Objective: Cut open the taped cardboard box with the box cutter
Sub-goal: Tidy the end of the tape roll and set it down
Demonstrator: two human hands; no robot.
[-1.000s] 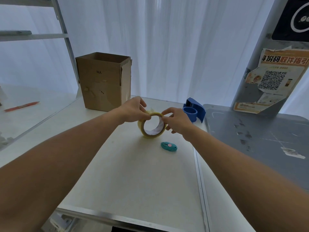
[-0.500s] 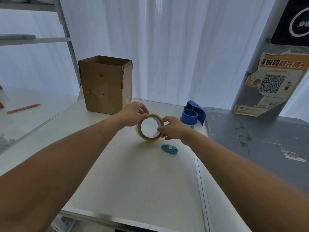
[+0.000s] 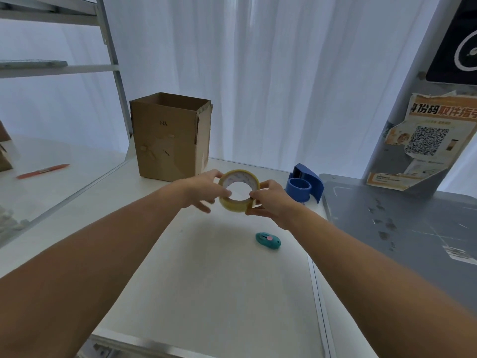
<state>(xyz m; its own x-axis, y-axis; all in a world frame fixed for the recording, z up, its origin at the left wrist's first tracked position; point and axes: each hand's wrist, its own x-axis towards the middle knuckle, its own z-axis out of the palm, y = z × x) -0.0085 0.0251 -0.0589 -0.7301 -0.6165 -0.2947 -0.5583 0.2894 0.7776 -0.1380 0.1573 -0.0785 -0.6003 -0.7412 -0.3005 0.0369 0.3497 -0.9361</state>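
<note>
Turned since before, tape [image 3: 233,205] is pinched at opposite rims by outstretched left hand [image 3: 204,188] and right hand [image 3: 273,202], left fingertips blurred, cutter [image 3: 268,240] lying on surface [image 3: 206,280] nearby, box [image 3: 165,140] behind.

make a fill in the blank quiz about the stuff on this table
The left hand and right hand both grip the ____.
The box cutter lies on the table, touched by ____ hand.
The cardboard box stands upright with its top ____.
The tape dispenser beside the right hand is ____.
Missing: tape roll; neither; open; blue.
</note>
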